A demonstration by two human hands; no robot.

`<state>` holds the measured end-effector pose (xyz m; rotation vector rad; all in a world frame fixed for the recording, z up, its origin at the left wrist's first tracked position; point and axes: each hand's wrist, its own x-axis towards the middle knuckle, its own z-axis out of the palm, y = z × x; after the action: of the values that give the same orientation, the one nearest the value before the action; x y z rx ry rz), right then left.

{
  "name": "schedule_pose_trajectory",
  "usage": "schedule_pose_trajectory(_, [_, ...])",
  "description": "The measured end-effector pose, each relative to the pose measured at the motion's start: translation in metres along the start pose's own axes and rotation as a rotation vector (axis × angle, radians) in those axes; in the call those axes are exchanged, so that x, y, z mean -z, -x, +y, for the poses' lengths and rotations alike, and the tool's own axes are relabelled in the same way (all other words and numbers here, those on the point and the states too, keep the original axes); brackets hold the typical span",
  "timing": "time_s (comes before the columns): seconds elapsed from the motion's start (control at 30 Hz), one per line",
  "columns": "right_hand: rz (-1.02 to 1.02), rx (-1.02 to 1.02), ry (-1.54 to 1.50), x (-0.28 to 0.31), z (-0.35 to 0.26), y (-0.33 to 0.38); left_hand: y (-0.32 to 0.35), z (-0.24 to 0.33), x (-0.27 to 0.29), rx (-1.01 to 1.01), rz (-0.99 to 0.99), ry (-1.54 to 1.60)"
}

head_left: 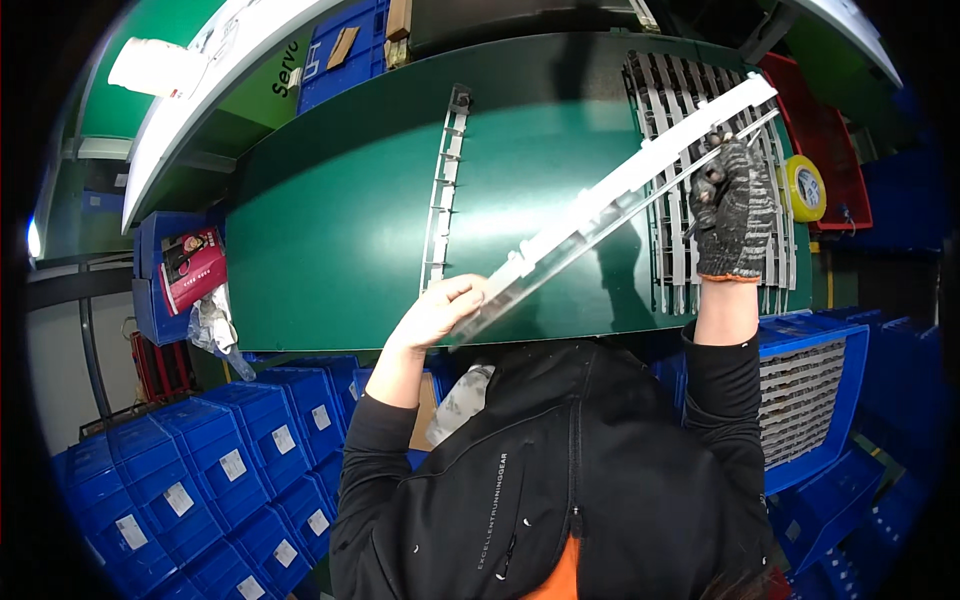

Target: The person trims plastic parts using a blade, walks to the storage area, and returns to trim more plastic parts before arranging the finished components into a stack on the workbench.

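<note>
A long, pale slotted metal rail slants across the green table, its lower left end near me and its upper right end far off. My bare left hand is closed round the near end. Toward the far end, my right hand, in a dark knitted glove with an orange cuff, has its fingers curled on the rail's lower edge. A similar narrow rail with dark cross-pieces lies on the table left of the held one. Under my right hand several like rails lie side by side, partly hidden.
The green table carries a yellow tape roll at its right edge, beside a red bin. Blue crates stand stacked at the lower left. A blue crate of rails is near my right elbow. A pink packet lies far left.
</note>
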<state>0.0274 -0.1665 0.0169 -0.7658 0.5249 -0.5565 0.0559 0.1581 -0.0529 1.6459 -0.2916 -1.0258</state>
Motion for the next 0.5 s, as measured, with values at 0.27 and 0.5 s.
schedule_pose_trajectory(0.27, [-0.570,0.181,0.782,0.012,0.060,0.049,-0.010,-0.001,-0.031,-0.270,0.059,0.727])
schedule_pose_trajectory(0.5, [-0.900,0.532,1.190,0.014,0.078,0.073,-0.013,0.013,-0.046,-0.106,-0.032,1.051])
